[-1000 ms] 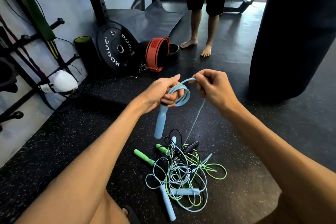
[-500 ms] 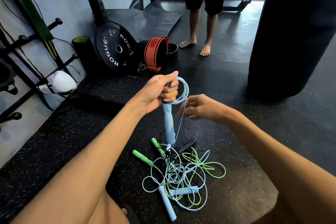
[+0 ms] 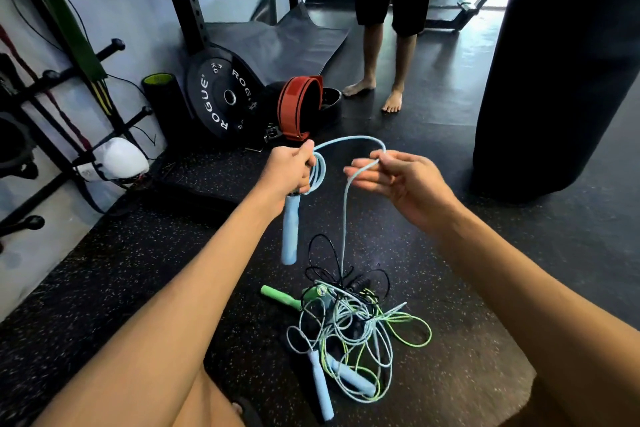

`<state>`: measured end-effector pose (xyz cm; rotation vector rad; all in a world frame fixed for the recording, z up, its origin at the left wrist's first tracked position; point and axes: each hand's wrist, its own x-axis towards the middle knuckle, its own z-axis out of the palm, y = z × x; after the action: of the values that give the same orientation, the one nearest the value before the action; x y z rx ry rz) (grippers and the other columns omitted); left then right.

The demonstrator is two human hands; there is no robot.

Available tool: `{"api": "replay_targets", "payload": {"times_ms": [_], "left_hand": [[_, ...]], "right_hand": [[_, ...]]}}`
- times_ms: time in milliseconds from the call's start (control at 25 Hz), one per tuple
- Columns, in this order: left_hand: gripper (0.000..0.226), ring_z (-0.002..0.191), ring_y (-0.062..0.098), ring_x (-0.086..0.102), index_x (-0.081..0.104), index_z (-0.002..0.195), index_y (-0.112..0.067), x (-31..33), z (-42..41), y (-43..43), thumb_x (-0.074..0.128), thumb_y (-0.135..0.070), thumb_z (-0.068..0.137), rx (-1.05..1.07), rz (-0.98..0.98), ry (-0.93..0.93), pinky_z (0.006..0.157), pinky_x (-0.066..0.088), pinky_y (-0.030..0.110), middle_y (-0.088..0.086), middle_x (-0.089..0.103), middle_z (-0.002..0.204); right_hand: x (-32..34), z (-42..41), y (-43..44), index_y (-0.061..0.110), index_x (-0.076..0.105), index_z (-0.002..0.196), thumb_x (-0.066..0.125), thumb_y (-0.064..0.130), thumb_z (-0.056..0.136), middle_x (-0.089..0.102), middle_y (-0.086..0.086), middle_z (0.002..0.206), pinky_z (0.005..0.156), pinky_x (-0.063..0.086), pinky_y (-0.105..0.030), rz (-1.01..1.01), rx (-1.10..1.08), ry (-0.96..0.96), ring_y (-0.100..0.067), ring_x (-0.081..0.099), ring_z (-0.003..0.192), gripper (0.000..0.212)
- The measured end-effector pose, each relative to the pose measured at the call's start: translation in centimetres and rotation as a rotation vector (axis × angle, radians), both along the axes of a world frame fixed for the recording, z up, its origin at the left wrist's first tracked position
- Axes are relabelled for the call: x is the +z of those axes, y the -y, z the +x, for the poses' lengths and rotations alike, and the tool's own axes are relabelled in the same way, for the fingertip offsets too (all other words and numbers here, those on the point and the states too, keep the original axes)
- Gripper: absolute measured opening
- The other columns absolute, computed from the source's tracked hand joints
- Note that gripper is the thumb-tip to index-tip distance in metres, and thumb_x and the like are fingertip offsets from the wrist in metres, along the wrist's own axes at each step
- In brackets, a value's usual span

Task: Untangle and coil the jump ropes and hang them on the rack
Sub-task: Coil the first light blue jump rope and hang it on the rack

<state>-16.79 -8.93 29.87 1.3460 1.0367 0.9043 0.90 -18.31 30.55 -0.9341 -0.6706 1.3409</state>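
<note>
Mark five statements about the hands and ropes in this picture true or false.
1. The left hand grips a small coil of the light blue rope, with a blue handle hanging below it. True.
2. The right hand holds nothing. False: its fingertips pinch the light blue rope.
3. The tangle on the floor includes green and black ropes. True.
4. The held rope is free of the tangle. False: it runs down into it.
5. The weight plate lies flat on the floor. False: it stands on edge.
</note>
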Motion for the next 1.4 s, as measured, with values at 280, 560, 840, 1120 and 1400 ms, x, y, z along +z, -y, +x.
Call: {"api": "replay_targets", "payload": {"times_ms": [280,560,840,1120,1400], "left_hand": [[0.039,0.033,0.01,0.031,0.042,0.072,-0.01,-1.2,1.7,2.0,0.037,-0.027,0.106,-0.316,-0.019,-0.142,0.04,0.032,0.023,0.026,0.073,0.084],[0.043,0.043,0.016,0.053,0.06,0.078,-0.002,-2.8,3.0,2.0,0.043,-0.032,0.104,-0.192,0.196,-0.405,0.049,0.04,0.025,0.02,0.074,0.084],[0.032,0.031,0.008,0.031,0.047,0.081,-0.005,-2.3,3.3,2.8,0.041,-0.024,0.106,-0.253,-0.109,-0.119,0.036,0.026,0.017,0.01,0.049,0.055],[0.038,0.032,0.006,0.026,0.036,0.07,-0.013,0.7,2.4,2.1,0.036,-0.024,0.107,-0.264,-0.3,0.298,0.038,0.024,0.017,-0.001,0.042,0.05],[0.04,0.029,0.01,0.038,0.036,0.07,-0.01,1.5,1.3,-0.3,0.033,-0.023,0.107,0.014,-0.265,0.446,0.034,0.031,0.017,0.017,0.068,0.064]], "right_hand": [[1.7,0.2,-0.1,-0.001,0.053,0.101,0.038,0.003,0.103,0.073,-0.024,0.103,0.078,0.062,-0.037,0.106,-0.069,-0.188,-0.037,0.073,0.098,0.016],[1.8,0.3,0.4,-0.001,0.056,0.095,0.042,0.005,0.102,0.073,-0.025,0.101,0.077,0.062,-0.038,0.076,-0.09,-0.179,-0.039,0.072,0.099,0.017],[0.8,0.9,-0.1,-0.008,0.053,0.102,0.032,0.007,0.106,0.073,-0.024,0.083,0.067,0.064,-0.04,-0.028,-0.178,0.094,-0.032,0.075,0.074,0.027],[-5.0,-0.8,0.1,0.0,0.066,0.112,0.061,0.01,0.095,0.07,-0.014,0.098,0.065,0.06,-0.029,-0.28,0.436,1.346,-0.025,0.068,0.077,0.02],[-3.9,-1.6,-0.4,0.002,0.061,0.086,0.051,0.005,0.099,0.074,-0.014,0.07,0.061,0.059,-0.037,-0.204,0.09,0.712,-0.022,0.07,0.055,0.017]]}}
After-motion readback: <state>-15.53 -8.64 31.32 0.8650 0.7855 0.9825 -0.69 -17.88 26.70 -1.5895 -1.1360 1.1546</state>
